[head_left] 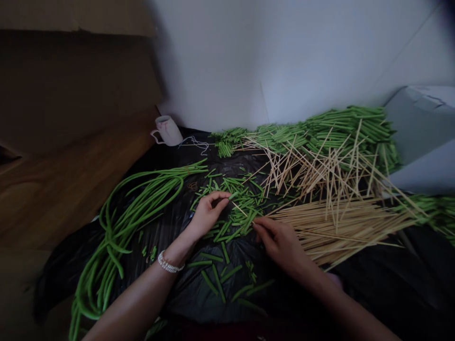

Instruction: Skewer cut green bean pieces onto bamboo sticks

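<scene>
Between thumb and forefinger, my left hand pinches a short cut piece of green bean. My right hand grips a thin wooden skewer, which slants up and left with its far end at the bean piece. Whether the tip has gone into the piece is too small to tell. Beneath both hands lies a loose scatter of cut bean pieces on black plastic sheeting. A thick stack of bare skewers lies just right of my right hand.
Long uncut beans lie bundled at the left. Along the wall are piled skewered bean pieces, their sticks jutting forward. A white mug with tangled string stands at the back left; a pale box is at the right.
</scene>
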The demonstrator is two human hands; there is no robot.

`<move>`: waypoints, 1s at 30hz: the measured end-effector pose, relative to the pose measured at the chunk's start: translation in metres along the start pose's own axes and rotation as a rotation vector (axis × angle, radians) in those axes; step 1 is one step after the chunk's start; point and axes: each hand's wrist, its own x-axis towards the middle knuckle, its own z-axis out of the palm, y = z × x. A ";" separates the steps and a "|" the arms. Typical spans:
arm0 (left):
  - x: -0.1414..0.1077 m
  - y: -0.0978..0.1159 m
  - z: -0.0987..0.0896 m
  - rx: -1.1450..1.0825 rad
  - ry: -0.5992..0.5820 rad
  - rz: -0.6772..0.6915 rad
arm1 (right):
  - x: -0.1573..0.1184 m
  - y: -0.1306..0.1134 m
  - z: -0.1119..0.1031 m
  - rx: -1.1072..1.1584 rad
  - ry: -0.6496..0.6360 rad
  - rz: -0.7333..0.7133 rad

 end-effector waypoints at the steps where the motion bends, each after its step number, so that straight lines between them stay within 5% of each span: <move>1: 0.000 0.002 0.001 -0.055 -0.004 -0.034 | 0.000 0.000 0.000 -0.009 -0.010 0.000; 18: -0.003 0.000 0.001 -0.517 -0.032 -0.251 | 0.000 -0.002 -0.001 -0.081 0.029 -0.029; 30: -0.004 0.003 0.003 -0.568 -0.058 -0.280 | 0.001 -0.002 -0.002 -0.085 0.028 -0.025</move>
